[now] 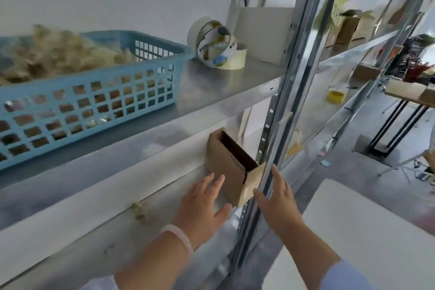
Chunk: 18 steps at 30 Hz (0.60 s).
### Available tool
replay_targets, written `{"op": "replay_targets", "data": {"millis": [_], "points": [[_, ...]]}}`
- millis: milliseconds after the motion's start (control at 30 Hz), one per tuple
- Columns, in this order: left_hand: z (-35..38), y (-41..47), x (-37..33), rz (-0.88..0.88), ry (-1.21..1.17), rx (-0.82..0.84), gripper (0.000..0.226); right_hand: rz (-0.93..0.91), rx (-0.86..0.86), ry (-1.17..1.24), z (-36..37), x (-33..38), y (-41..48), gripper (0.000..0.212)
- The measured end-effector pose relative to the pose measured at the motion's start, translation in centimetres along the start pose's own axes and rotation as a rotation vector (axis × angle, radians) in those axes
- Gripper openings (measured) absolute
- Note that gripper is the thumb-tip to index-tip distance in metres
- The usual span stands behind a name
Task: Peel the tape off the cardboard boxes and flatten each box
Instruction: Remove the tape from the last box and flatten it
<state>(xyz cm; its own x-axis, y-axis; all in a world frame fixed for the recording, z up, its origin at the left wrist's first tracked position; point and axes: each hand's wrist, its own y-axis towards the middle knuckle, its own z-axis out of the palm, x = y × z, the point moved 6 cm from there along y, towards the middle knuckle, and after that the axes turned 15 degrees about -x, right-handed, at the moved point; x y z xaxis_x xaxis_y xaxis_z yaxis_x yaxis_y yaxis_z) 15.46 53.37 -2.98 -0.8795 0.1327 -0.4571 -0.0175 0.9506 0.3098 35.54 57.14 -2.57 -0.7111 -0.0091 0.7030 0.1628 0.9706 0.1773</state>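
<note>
A small brown cardboard box (227, 167) stands on the lower shelf of a metal rack, its top open and one flap sticking out to the right. My left hand (203, 203) reaches toward its left side with straight, spread fingers, just short of or touching the box. My right hand (277, 200) is held flat at the box's right corner, beside the rack's upright post (280, 106); its thumb lies near the flap. Neither hand grips anything.
On the upper shelf (211, 92) sit a blue plastic basket (94, 92) of straw-like filling, several tape rolls (217, 47) and a white box (263, 33). More cardboard boxes (348, 28) stand on the neighbouring rack. A white surface (364, 231) lies lower right.
</note>
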Motion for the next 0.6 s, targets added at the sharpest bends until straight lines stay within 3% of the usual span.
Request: {"op": "replay_targets", "data": {"millis": [200, 300, 500, 533, 600], "points": [[3.0, 1.9, 0.4, -0.297, -0.263, 0.016, 0.070, 0.090, 0.081, 0.226, 2.7, -2.6, 4.3, 0.057], [3.1, 2.7, 1.1, -0.503, -0.462, -0.009, 0.074, 0.068, 0.215, 0.245, 4.5, -2.4, 4.5, 0.051], [0.6, 4.0, 2.4, -0.656, -0.544, -0.124, 0.047, -0.051, 0.459, 0.292, 7.5, -0.8, 2.3, 0.058], [0.2, 3.9, 2.7, -0.678, -0.545, -0.105, 0.053, -0.070, 0.455, 0.304, 7.6, -0.5, 1.9, 0.059], [-0.4, 3.7, 3.7, -0.750, -0.491, -0.025, 0.092, -0.145, 0.437, 0.288, 7.7, 0.1, 1.1, 0.063]]}}
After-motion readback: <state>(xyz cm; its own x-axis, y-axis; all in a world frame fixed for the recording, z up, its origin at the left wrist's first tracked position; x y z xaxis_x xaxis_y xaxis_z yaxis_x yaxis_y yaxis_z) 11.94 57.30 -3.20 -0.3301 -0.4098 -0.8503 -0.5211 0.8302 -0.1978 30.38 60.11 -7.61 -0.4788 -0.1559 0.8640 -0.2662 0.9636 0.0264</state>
